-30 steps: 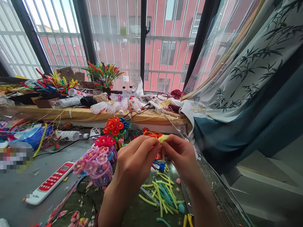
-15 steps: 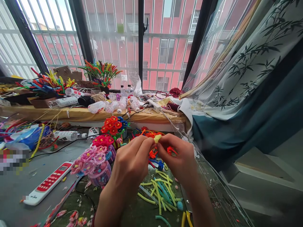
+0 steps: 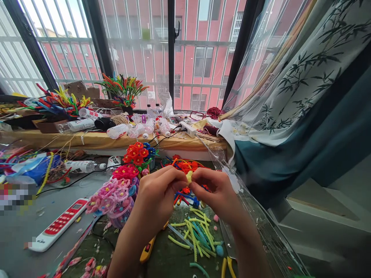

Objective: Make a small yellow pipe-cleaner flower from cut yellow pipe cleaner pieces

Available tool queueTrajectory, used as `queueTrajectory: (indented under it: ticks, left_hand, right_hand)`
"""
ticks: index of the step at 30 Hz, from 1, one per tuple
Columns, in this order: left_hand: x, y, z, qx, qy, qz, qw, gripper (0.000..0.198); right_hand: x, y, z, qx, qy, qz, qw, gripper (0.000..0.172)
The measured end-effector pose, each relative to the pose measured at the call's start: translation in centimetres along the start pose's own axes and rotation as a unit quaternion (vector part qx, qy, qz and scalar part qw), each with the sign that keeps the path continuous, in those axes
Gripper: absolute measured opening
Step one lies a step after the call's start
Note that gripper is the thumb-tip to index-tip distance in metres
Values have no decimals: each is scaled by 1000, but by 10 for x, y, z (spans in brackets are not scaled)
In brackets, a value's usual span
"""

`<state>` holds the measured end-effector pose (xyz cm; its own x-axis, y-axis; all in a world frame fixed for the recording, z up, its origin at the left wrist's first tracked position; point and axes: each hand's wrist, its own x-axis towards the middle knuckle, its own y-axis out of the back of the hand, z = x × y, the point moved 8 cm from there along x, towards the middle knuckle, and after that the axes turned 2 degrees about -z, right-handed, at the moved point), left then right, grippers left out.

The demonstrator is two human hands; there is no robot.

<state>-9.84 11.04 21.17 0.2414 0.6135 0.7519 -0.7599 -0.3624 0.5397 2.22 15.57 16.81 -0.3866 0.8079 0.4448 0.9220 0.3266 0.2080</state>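
Note:
My left hand (image 3: pixel 158 193) and my right hand (image 3: pixel 218 193) meet at the middle of the head view, above the table. Between their pinched fingertips is a small yellow fuzzy pipe cleaner piece (image 3: pixel 189 177), partly covered by the fingers. Both hands are closed on it. Below them lie cut yellow pipe cleaners (image 3: pixel 189 235) with some teal ones among them. Behind the fingers, red and orange pipe cleaner pieces (image 3: pixel 185 166) show in part. Pink pipe cleaner flowers (image 3: pixel 111 197) in a purple pot stand just left of my left hand.
A yellow tool with a red switch (image 3: pixel 147 249) lies below my left forearm. Yellow handles (image 3: pixel 227 266) stick up near my right forearm. A white and red remote-like device (image 3: pixel 59 226) lies at left. Plastic bottles (image 3: pixel 117 131) and a power strip (image 3: pixel 188 130) crowd the windowsill.
Both hands have shifted slightly left and down, with the yellow piece still between them and turned a little. The yellow tool below my left forearm has come into sight.

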Motion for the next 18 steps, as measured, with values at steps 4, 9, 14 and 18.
queueTrajectory:
  ticks: [4, 9, 14, 18]
  left_hand:
    - [-1, -2, -6, -6, 35, -5, 999, 20]
    - [0, -9, -21, -85, 108, -44, 990, 16]
    - [-1, -15, -27, -144, 139, -80, 977, 16]
    - [-1, -17, -24, -137, 124, -95, 978, 16]
  right_hand:
    - [1, -3, 3, -9, -3, -27, 1000, 12]
    - [2, -3, 7, -9, 5, -42, 999, 9]
    - [1, -5, 5, -22, 13, -58, 998, 9]
    - [-1, -6, 3, -32, 7, -66, 997, 10]
